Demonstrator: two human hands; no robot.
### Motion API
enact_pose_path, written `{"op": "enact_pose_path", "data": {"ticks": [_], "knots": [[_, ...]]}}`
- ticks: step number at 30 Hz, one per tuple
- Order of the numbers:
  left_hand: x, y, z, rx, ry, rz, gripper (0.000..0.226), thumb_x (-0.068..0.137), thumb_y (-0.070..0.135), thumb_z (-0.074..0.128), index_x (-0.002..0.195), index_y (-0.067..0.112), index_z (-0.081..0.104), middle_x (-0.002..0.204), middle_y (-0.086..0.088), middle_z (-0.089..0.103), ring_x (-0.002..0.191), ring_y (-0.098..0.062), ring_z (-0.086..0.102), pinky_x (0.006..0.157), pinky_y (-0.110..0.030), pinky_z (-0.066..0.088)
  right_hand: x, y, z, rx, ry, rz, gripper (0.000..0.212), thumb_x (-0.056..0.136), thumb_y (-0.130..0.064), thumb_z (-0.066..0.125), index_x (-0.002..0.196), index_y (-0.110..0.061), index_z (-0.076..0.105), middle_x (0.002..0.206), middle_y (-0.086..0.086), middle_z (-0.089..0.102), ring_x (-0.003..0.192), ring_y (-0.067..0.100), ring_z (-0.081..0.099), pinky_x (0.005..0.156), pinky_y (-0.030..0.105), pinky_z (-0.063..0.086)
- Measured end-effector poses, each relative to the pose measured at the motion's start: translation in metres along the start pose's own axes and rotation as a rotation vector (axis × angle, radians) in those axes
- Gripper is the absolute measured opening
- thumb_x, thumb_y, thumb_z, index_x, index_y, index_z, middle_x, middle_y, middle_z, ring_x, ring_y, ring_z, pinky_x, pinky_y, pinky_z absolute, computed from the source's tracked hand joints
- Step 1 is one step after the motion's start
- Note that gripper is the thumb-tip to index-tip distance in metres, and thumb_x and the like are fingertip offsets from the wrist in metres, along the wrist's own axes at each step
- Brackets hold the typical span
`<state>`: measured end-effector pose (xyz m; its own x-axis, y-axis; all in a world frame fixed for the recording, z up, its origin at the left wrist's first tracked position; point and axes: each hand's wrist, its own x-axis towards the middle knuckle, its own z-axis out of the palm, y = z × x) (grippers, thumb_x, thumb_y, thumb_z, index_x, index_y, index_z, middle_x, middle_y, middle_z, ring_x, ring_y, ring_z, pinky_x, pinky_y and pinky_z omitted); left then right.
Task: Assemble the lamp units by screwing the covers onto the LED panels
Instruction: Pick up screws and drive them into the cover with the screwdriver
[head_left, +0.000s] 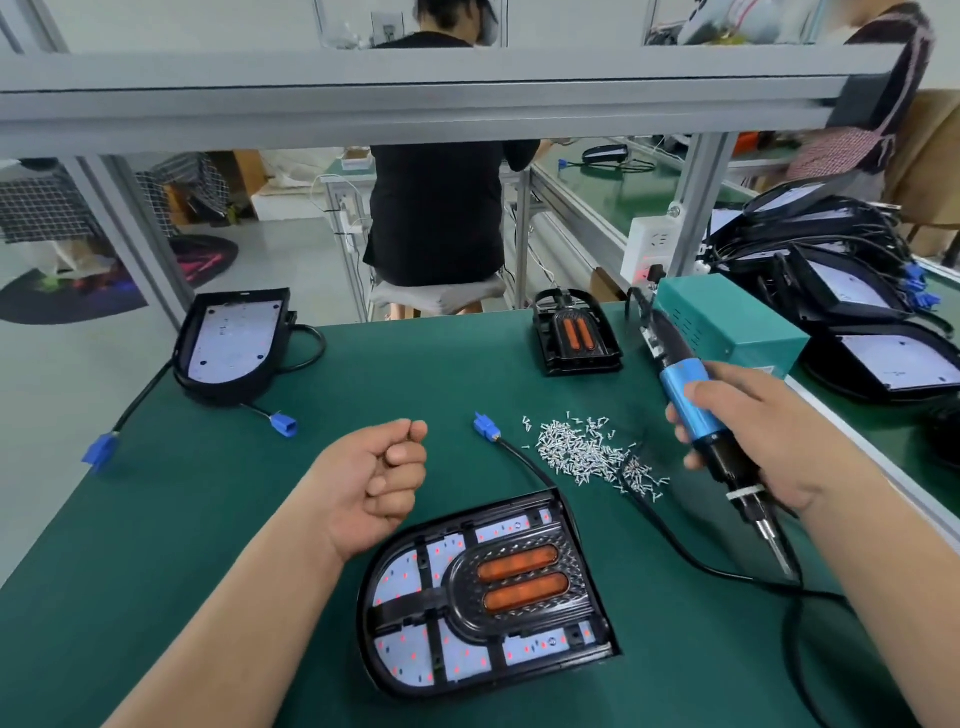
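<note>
From the head view, the lamp unit (483, 592) lies near the front edge of the green surface (208, 519), its black cover (519, 579) already seated on the LED panel (400, 582); I can make out no screws in its holes. The left hand (387, 473) hovers just beyond the unit, clenched with the thumb against the forefinger; whether a screw sits inside it is hidden. The right hand (753, 436) grasps the blue screwdriver (691, 400), whose bit points down, off to the right of the unit. The screws (576, 447) lie in a loose heap between the two hands. The step looks like fetching a screw before driving it. Next, a screw needs seating in a cover hole, then the bit brought upright over it. A spare cover (576, 338) and a bare panel (231, 343) wait farther back.
</note>
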<state>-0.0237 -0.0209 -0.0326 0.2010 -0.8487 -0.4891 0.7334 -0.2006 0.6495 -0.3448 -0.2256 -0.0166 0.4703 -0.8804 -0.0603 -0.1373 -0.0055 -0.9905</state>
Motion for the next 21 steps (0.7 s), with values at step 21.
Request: {"op": "enact_pose_path", "data": {"ticks": [21], "knots": [[0.017,-0.007,0.000,0.143,-0.021,0.081,0.039,0.099,0.033,0.060,0.121,0.002,0.068,0.076,0.001,0.053,0.049,-0.004,0.034,0.032,-0.014,0.024,0.035,-0.034,0.104,1.006,0.234,0.149,0.021,0.097,-0.017,0.074,0.101,-0.003,0.059,0.077,0.010,0.061,0.059,0.020,0.056,0.047,0.027,0.051]]}}
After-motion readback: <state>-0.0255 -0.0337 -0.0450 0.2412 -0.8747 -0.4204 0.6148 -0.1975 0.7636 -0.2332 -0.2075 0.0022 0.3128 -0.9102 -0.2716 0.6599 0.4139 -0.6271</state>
